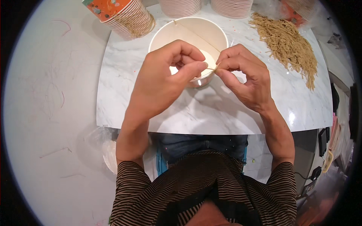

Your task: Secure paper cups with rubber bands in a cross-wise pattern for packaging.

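Observation:
My left hand [166, 77] and my right hand [245, 75] meet fingertip to fingertip over the near rim of a white paper cup [188, 34]. Both pinch the same thin tan string [213, 69], which shows only as a short bit between the thumbs and forefingers. A fine thread also runs slantwise across the cup's open mouth. The cup stands upright on a white marble table [211, 113], and my hands hide its front wall.
A heap of tan strings [288, 43] lies at the table's back right. A tilted stack of orange-printed paper cups [122, 17] sits at the back left, with two more pale stacks [181, 6] behind the cup. A clear plastic bag [103, 147] lies on the floor.

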`<state>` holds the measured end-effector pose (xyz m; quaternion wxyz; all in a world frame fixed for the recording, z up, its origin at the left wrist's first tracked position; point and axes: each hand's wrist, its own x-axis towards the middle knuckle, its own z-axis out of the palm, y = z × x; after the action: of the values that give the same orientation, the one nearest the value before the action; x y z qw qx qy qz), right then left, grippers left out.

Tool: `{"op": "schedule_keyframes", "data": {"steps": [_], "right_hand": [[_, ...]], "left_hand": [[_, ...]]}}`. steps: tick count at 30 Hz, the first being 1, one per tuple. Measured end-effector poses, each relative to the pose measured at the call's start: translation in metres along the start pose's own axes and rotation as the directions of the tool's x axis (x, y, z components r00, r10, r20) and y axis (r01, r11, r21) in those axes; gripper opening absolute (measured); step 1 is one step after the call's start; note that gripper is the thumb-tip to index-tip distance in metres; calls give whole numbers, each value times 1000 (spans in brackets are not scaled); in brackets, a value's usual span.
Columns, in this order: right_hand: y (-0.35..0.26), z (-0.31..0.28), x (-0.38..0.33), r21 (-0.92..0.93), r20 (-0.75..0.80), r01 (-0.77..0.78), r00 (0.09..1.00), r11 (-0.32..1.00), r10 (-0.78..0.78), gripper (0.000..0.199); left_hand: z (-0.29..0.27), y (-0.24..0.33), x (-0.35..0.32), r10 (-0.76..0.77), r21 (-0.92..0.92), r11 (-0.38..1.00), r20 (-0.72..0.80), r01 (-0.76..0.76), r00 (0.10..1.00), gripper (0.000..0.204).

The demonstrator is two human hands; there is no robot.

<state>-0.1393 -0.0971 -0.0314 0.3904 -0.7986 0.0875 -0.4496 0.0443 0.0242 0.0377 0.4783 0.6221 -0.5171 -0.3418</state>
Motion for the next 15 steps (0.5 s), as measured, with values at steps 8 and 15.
{"op": "schedule_keyframes", "data": {"steps": [8, 15], "right_hand": [[1, 8, -4, 59, 9, 28, 1000, 998, -29, 14], [2, 8, -6, 58, 10, 28, 1000, 998, -29, 13]], "left_hand": [[-1, -4, -6, 100, 5, 995, 45, -101, 994, 37], [18, -11, -14, 239, 234, 948, -80, -215, 968, 45]]}}
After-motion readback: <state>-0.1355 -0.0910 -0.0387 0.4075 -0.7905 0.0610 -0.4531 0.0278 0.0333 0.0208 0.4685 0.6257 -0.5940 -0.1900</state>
